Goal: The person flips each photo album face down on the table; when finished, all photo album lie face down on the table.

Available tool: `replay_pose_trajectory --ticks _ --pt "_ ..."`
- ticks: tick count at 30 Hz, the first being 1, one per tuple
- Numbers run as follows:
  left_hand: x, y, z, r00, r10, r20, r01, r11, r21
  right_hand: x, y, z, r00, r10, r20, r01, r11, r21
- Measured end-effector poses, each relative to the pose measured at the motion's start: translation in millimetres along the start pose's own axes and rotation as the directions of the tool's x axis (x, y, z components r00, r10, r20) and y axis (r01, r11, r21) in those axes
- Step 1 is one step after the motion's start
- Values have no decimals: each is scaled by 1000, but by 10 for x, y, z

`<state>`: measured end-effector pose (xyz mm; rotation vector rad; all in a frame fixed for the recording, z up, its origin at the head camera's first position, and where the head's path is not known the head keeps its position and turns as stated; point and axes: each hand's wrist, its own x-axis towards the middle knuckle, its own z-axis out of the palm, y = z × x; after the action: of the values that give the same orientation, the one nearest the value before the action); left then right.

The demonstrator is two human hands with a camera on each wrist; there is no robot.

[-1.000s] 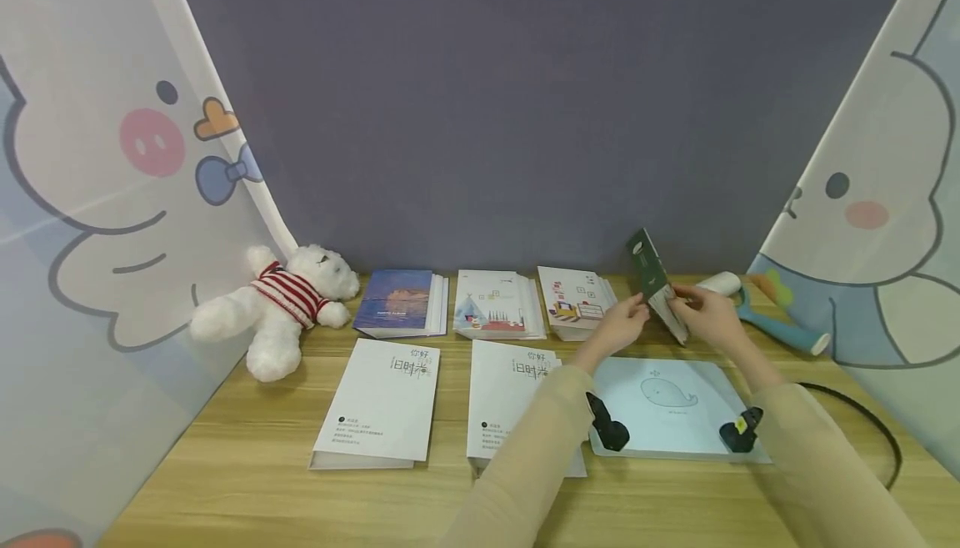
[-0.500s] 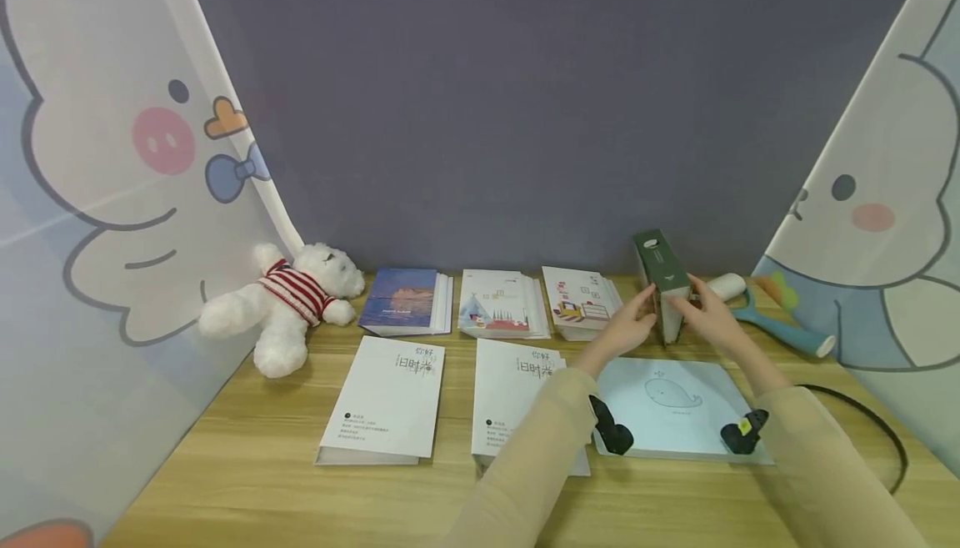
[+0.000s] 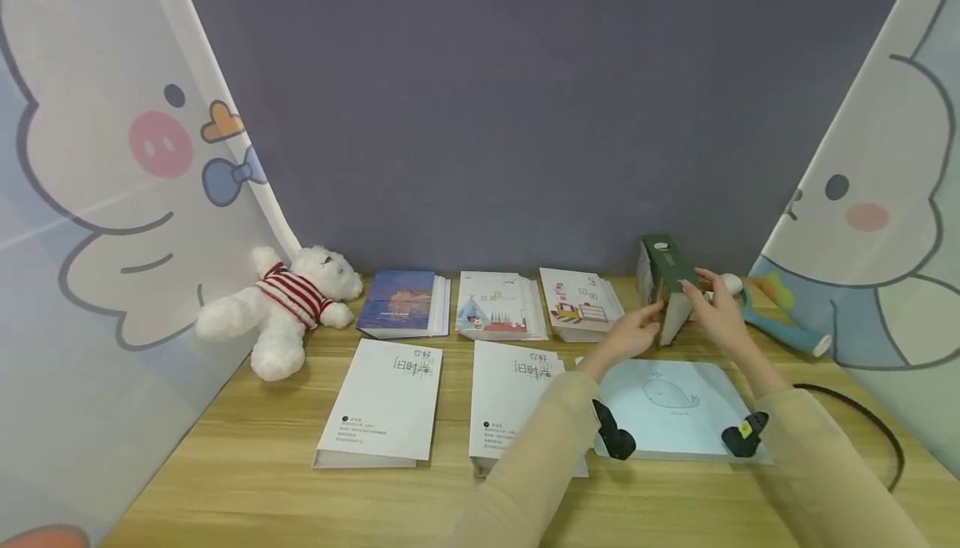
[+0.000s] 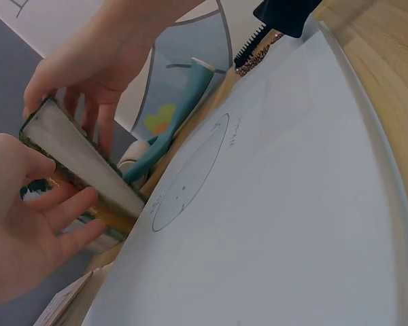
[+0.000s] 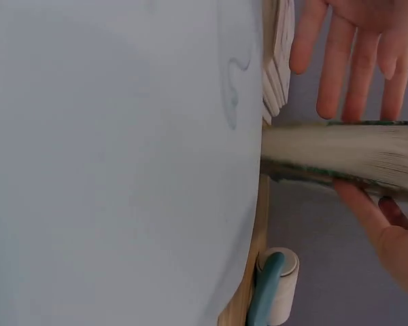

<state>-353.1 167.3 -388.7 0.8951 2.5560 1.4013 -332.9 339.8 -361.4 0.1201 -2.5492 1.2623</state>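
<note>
A thick green album (image 3: 670, 263) stands on end at the back right of the table, leaning slightly, its pale page block towards me. My left hand (image 3: 628, 336) touches its left cover with fairly straight, spread fingers, seen closely in the left wrist view. On the other side, my right hand (image 3: 717, 316) holds the album, thumb by the near edge and fingers against the right cover. The right wrist view catches the page block (image 5: 347, 149) between both hands, somewhat blurred. Just in front lies a pale board (image 3: 667, 406) with a whale drawing.
Left of the green album lie a blue photo album (image 3: 397, 302) and two illustrated ones. Two white albums (image 3: 382, 402) lie nearer. A white plush bear (image 3: 288, 306) sits far left. A blue-handled roller (image 3: 783, 333) and black cable (image 3: 873, 414) are at right.
The green album has turned and tilted, so its broad green cover and page block show more. My right hand has shifted up along it; my left hand has moved slightly lower on its left side.
</note>
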Motion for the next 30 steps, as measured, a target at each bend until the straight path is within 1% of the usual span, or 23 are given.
replay_pose_trajectory --ticks 2,4,8,10,12,16,20,22,23,25,28,30 --pt "-3 -6 6 999 6 38 -4 999 -36 -13 2 -10 999 -23 -37 21 999 -42" --pt "-8 -13 11 996 -1 85 7 997 -72 -28 7 -30 999 -23 -46 19 997 -80" --pt "-10 -30 23 985 -33 167 50 994 -99 -53 40 -72 1000 17 -17 -19 992 -128" --pt "-12 -40 32 980 -56 189 75 993 -93 -62 68 -85 999 45 1 -45 987 -155" --pt "-12 -53 44 977 -66 203 86 993 -86 -66 105 -94 998 65 12 -62 982 -178" --pt "-33 -65 46 972 -64 227 75 996 -39 -63 181 -114 997 78 22 -71 975 -211" --pt "-55 -64 43 964 -104 246 107 994 0 -36 241 -140 994 98 46 -85 969 -230" --pt "-68 -57 37 960 -129 247 127 992 24 -19 269 -158 990 120 70 -100 967 -235" --pt "-72 -53 34 960 -134 244 128 991 42 -13 282 -168 989 125 79 -103 966 -239" --pt "-83 -45 28 961 -143 239 132 989 64 -5 297 -192 983 153 106 -121 957 -263" --pt "-88 -46 18 964 -158 215 142 986 88 -11 317 -226 967 191 169 -132 942 -309" --pt "-81 -56 23 966 -170 193 151 983 107 -23 332 -243 948 227 225 -142 930 -337"
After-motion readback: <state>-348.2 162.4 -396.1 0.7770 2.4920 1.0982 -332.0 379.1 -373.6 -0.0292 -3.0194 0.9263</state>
